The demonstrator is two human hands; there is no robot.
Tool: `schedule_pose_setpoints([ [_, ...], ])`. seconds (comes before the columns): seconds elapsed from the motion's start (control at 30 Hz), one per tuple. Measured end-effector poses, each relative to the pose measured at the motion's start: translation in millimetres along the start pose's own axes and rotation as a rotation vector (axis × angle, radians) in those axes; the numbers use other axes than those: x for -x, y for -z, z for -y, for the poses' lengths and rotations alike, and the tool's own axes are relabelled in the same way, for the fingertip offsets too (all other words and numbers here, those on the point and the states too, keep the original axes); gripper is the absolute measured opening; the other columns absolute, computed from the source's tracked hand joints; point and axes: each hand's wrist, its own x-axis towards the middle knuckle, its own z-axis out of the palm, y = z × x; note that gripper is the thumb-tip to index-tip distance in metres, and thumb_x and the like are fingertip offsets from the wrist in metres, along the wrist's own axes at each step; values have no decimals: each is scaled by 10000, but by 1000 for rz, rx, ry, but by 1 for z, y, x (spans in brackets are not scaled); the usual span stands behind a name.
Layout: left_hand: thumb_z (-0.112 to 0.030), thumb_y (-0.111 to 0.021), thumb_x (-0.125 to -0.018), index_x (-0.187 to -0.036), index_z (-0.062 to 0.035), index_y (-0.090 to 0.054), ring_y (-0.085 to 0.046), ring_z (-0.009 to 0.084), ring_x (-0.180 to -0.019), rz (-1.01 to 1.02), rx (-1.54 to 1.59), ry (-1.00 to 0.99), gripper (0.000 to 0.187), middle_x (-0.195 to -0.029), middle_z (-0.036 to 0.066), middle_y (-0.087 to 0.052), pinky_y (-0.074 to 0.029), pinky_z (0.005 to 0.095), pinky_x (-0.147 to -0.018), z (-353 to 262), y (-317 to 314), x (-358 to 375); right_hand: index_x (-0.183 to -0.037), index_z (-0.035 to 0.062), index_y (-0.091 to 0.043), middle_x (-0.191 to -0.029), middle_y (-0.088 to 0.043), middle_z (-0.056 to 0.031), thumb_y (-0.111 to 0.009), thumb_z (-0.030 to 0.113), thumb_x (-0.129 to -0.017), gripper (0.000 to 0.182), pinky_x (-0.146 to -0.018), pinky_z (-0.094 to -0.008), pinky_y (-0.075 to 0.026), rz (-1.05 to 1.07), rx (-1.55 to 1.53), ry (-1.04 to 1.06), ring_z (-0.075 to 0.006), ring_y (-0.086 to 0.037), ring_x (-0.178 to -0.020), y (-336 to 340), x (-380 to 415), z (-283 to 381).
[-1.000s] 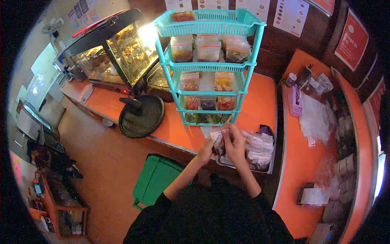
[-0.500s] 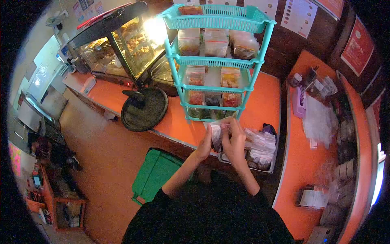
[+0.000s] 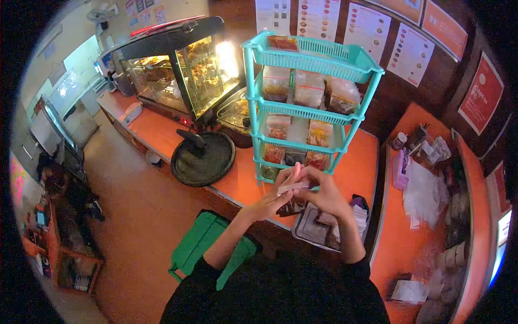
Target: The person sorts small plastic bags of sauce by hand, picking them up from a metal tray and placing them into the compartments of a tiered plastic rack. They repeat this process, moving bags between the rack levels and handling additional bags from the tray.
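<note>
My left hand [image 3: 270,204] and my right hand [image 3: 328,193] meet in front of the teal tiered rack [image 3: 318,65], both closed on a small clear plastic bag [image 3: 293,188]. The bag's pale top edge lies between my fingers, and dark contents show below them. Part of the bag is hidden by my hands. Just under my right forearm is a metal tray [image 3: 308,229] with several filled packets. The rack's tiers hold rows of similar small bags [image 3: 309,89] with red, yellow, brown and green contents.
Left of the rack stand a lit glass food warmer [image 3: 197,75] and a round black lid [image 3: 202,159] on the orange counter [image 3: 245,175]. A green bin [image 3: 202,240] is below the counter edge. At right, another counter [image 3: 372,259] carries a purple basket [image 3: 401,168] and plastic bags [image 3: 423,194].
My fingers have shifted along the bag's top edge, and the bag has tilted. The view has swung, so the rack appears lower and further right.
</note>
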Motion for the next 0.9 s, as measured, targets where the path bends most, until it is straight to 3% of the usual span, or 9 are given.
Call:
schedule_pose_setpoints([
  [0.07, -335, -366, -1037, -1540, -122, -27, -194, 231, -1427, 75, -191, -72, 644, -1547, 88, -156, -211, 374, -1144, 2, 24, -12, -1084, 22, -624, -973, -651, -155, -697, 35, -730, 361, -774, -391, -506, 242, 363, 306, -338, -647, -876, 9, -16, 25],
  [0.17, -313, -447, -1016, -1542, -133, -27, -280, 232, -1394, 47, -119, 9, 697, -1551, 110, -132, -235, 375, -1135, -18, 47, -33, -968, 21, -688, -1020, -662, -179, -653, 66, -739, 235, -777, -412, -508, 111, 513, 279, -372, -650, -903, 3, -39, 58],
  [0.27, -255, -573, -968, -1525, -96, -136, -473, 209, -1248, -312, 70, -60, 726, -1453, 134, -344, -361, 344, -1057, -19, 64, -58, -917, 17, -696, -893, -677, -204, -626, 69, -754, 185, -758, -424, -516, -127, 552, 384, -371, -666, -835, 2, -80, 76],
  [0.37, -159, -674, -897, -1350, -20, -329, -594, 138, -992, -547, 188, -56, 587, -1069, 63, -623, -475, 281, -873, -31, 63, -76, -909, 32, -707, -869, -674, -204, -641, 99, -743, 190, -747, -425, -522, -224, 490, 385, -376, -663, -830, 4, -135, 68],
  [0.5, -176, -673, -890, -1230, 5, -402, -593, 169, -909, -997, 62, -90, 471, -1026, 119, -593, -502, 316, -760, -31, 62, -111, -951, 35, -700, -881, -691, -174, -684, 171, -754, 240, -773, -420, -523, -342, 831, 400, -357, -673, -852, 6, -200, 33],
  [0.57, -183, -671, -890, -1223, 8, -399, -592, 181, -905, -1021, 46, -111, 470, -1021, 131, -586, -502, 323, -738, -17, 72, -123, -965, 85, -720, -1023, -680, -170, -662, 223, -749, 263, -914, -483, -454, -414, 1040, 377, -365, -628, -995, 8, -216, 26],
  [0.77, -205, -648, -898, -1179, 10, -391, -612, 242, -814, -1115, -256, -73, 438, -955, 171, -552, -504, 354, -690, 10, 91, -142, -994, 107, -721, -1221, -593, -200, -611, 261, -754, 305, -1036, -528, -320, -404, 943, 332, -385, -473, -1212, 13, -249, 15],
  [0.83, -220, -645, -894, -1165, 6, -370, -612, 275, -801, -986, 240, -5, 447, -958, 186, -534, -498, 392, -694, -18, 85, -138, -993, 105, -721, -1213, -597, -203, -600, 270, -753, 315, -1043, -517, -318, -460, 1024, 376, -390, -475, -1210, 18, -274, -3],
  [0.9, -216, -633, -897, -1165, 2, -357, -593, 278, -839, -951, 271, 57, 443, -956, 183, -519, -478, 418, -731, -27, 84, -134, -992, 104, -721, -1204, -601, -206, -589, 278, -751, 325, -1050, -506, -316, -517, 1104, 417, -396, -477, -1207, 20, -284, -8],
])
